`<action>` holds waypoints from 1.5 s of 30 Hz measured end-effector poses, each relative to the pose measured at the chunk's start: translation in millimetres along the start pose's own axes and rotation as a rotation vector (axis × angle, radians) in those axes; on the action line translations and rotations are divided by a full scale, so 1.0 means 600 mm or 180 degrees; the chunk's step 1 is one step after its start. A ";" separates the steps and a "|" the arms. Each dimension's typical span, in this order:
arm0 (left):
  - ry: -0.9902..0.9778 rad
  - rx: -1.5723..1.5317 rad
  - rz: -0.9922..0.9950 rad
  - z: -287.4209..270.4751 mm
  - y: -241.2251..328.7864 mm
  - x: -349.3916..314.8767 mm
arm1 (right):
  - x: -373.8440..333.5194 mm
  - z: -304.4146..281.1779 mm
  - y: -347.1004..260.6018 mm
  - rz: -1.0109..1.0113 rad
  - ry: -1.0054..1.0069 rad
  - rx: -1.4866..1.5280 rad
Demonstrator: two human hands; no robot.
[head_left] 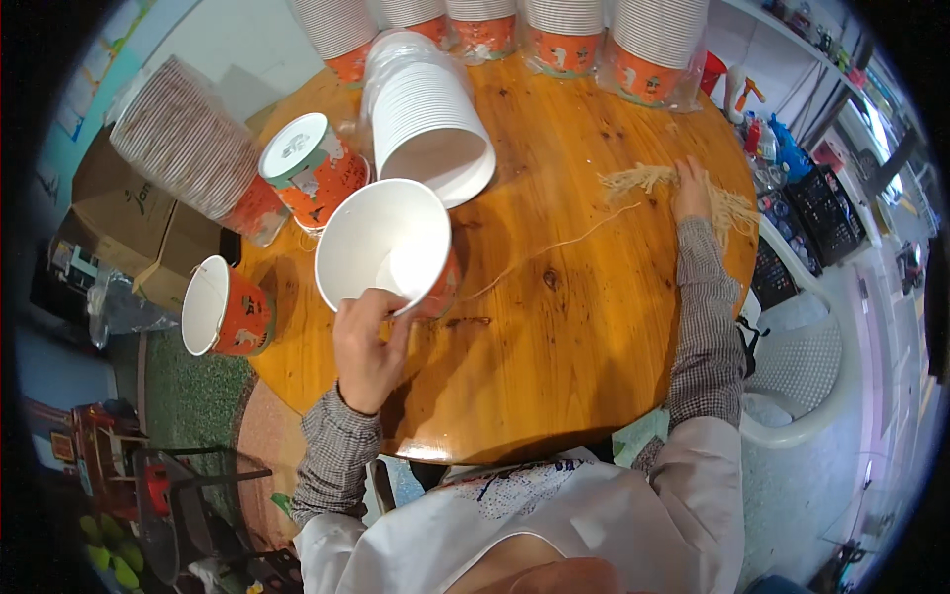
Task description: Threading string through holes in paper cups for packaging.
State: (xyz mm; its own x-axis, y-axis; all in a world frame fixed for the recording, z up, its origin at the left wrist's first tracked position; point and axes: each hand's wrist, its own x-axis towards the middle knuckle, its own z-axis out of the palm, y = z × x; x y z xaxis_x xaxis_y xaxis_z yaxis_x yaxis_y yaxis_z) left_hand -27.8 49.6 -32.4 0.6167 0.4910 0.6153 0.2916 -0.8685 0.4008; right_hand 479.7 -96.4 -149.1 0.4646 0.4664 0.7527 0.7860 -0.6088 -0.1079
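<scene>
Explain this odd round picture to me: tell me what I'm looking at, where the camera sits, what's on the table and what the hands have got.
There is no machine here, only a person working with two bare hands. The single picture comes from a wide fisheye camera worn on the person's head, looking down, which is why the edges curve. The left hand has a grip on the rim of a large white-lined orange paper cup, tilted with its mouth toward the camera. The right hand rests on a bundle of pale thin strings. Both are on a round varnished wooden table. Also there: a lying stack of white paper cups and wrapped stacks of orange cups along the far edge.
</scene>
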 end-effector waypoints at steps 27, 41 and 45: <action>0.0592 -0.2683 -0.0939 -0.006 0.009 0.047 | -0.115 -0.248 -0.460 0.1339 -0.3124 0.4991; -0.0603 -0.2980 -0.0842 0.028 0.045 0.091 | -0.010 -0.345 -0.456 -0.1526 -0.0042 0.3174; -0.0989 -0.2925 -0.0946 0.025 0.054 0.100 | 0.006 -0.329 -0.461 -0.1550 0.0101 0.3165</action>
State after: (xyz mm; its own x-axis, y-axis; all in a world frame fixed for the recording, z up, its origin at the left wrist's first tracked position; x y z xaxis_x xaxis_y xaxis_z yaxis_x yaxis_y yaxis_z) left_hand 29.5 50.0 7.0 0.8117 0.5257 0.2545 -0.1306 -0.2614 0.9564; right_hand 183.4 -53.0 11.8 0.0172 0.4906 0.8712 0.8656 0.4288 -0.2585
